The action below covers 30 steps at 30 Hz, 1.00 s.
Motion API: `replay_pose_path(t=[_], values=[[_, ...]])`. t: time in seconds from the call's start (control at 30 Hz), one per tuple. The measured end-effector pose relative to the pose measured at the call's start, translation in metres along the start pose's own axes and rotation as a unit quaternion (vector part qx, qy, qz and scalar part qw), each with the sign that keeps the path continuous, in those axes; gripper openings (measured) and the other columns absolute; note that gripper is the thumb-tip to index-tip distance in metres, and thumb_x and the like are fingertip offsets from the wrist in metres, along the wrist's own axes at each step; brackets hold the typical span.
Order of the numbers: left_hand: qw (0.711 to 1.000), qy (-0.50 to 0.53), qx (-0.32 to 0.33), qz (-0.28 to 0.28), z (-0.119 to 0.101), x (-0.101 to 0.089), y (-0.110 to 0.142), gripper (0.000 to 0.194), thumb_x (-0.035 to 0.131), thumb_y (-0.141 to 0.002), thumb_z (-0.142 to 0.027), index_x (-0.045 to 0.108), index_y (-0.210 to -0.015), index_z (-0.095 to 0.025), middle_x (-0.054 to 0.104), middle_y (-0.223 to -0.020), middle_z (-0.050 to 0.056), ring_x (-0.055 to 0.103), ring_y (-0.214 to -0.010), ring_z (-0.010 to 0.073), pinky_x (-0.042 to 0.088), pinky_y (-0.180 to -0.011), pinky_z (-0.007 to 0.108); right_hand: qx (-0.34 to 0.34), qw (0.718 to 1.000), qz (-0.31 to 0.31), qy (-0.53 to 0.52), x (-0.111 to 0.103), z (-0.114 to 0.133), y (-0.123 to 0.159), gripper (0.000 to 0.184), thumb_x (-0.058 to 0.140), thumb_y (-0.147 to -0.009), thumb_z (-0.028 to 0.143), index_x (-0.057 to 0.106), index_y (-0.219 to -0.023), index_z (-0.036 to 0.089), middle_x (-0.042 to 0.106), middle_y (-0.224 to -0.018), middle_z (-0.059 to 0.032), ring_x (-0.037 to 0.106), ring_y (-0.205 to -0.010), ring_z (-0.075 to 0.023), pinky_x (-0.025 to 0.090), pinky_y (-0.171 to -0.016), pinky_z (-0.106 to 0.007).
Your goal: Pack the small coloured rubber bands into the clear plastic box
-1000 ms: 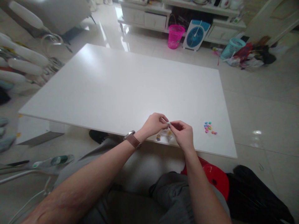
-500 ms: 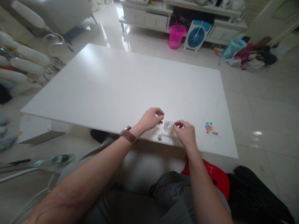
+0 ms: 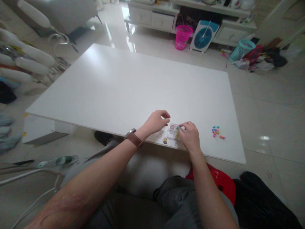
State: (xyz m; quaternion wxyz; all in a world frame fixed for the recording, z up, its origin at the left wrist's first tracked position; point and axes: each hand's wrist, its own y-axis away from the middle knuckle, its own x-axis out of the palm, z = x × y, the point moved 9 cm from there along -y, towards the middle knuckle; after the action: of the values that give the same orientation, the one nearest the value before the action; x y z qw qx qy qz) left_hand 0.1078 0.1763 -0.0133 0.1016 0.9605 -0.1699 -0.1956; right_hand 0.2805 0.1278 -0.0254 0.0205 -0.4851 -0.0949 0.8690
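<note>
Sitting at the near edge of a white desk (image 3: 143,86), the person, in grey trousers (image 3: 181,198), has a red stool (image 3: 222,181) and a black bag (image 3: 264,200) close by to the right.

Closest on the desk: a small yellow-and-blue figure (image 3: 165,140), with a thin reddish ring (image 3: 159,135) lying just left of it and slightly farther in.

Beside these, a clear compartmented box (image 3: 169,136). Pinkish ring-like pieces show in its far left part, yellowish-green ones to the right; details blurred.

Left hand (image 3: 159,121), watch (image 3: 133,138) on the wrist, hangs left of the box, fingers loosely curled; cannot tell whether anything is pinched. Right hand (image 3: 190,135) at the box's right side, fingers bent towards it; grip, contact and contents hidden.

Progress, as judged: partway. Box partly filled; figure, ring and a loose cluster of coloured pieces (image 3: 216,131) to the right lie outside it. Whether those belong inside cannot be told.

Beyond the desk, on the floor: pink basket (image 3: 183,36), blue-and-white fan (image 3: 203,35), teal basket (image 3: 241,49). Behind them, a pale cabinet (image 3: 163,20).
</note>
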Motion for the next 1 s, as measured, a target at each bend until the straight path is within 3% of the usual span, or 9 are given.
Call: replay_pose_path(t=[0.33, 0.53, 0.73, 0.87, 1.0], values=[[1.0, -0.024, 0.01, -0.004, 0.0, -0.003, -0.003, 0.012, 0.061, -0.086, -0.018, 0.069, -0.093, -0.014, 0.074, -0.093, 0.007, 0.069, -0.064, 0.0111, 0.052, -0.063, 0.023, 0.001, 0.998, 0.017, 0.068, 0.001, 0.0, 0.002, 0.022, 0.054, -0.087, 0.018, 0.075, -0.091, 0.019, 0.062, -0.102, -0.012, 0.052, -0.103, -0.0297, 0.046, -0.096, -0.044], [0.997, -0.068, 0.022, -0.024, 0.0, -0.015, -0.004, 0.013, 0.061, -0.085, -0.02, 0.071, -0.092, -0.015, 0.075, -0.095, 0.008, 0.068, -0.068, 0.0114, 0.051, -0.065, 0.022, -0.003, 0.999, 0.004, 0.046, -0.007, 0.005, 0.001, 0.025, 0.052, -0.086, 0.014, 0.074, -0.096, 0.017, 0.061, -0.102, -0.0114, 0.052, -0.103, -0.0286, 0.046, -0.096, -0.043], [0.994, -0.105, 0.022, -0.036, -0.005, -0.021, -0.002, 0.015, 0.059, -0.085, -0.019, 0.072, -0.091, -0.014, 0.076, -0.098, 0.008, 0.069, -0.074, 0.0131, 0.052, -0.069, 0.023, -0.035, 0.996, 0.064, 0.044, 0.008, 0.006, 0.005, 0.028, 0.053, -0.084, 0.011, 0.078, -0.093, 0.021, 0.062, -0.113, -0.012, 0.049, -0.109, -0.0299, 0.046, -0.1, -0.045], [0.984, -0.176, 0.017, -0.036, -0.003, -0.026, -0.002, 0.017, 0.058, -0.086, -0.018, 0.073, -0.094, -0.015, 0.076, -0.098, 0.008, 0.069, -0.079, 0.0153, 0.053, -0.078, 0.027, -0.035, 0.998, 0.042, 0.042, 0.004, 0.006, 0.005, 0.026, 0.054, -0.085, 0.011, 0.076, -0.092, 0.02, 0.061, -0.115, -0.0125, 0.049, -0.111, -0.0305, 0.046, -0.101, -0.047], [0.955, -0.296, -0.001, -0.031, 0.01, -0.037, -0.004, 0.02, 0.059, -0.085, -0.016, 0.076, -0.095, -0.016, 0.077, -0.098, 0.01, 0.069, -0.089, 0.0211, 0.053, -0.084, 0.033, -0.027, 0.999, 0.025, 0.013, -0.001, 0.005, 0.003, 0.023, 0.054, -0.085, 0.012, 0.074, -0.092, 0.02, 0.061, -0.111, -0.0116, 0.05, -0.111, -0.0296, 0.045, -0.102, -0.048]])
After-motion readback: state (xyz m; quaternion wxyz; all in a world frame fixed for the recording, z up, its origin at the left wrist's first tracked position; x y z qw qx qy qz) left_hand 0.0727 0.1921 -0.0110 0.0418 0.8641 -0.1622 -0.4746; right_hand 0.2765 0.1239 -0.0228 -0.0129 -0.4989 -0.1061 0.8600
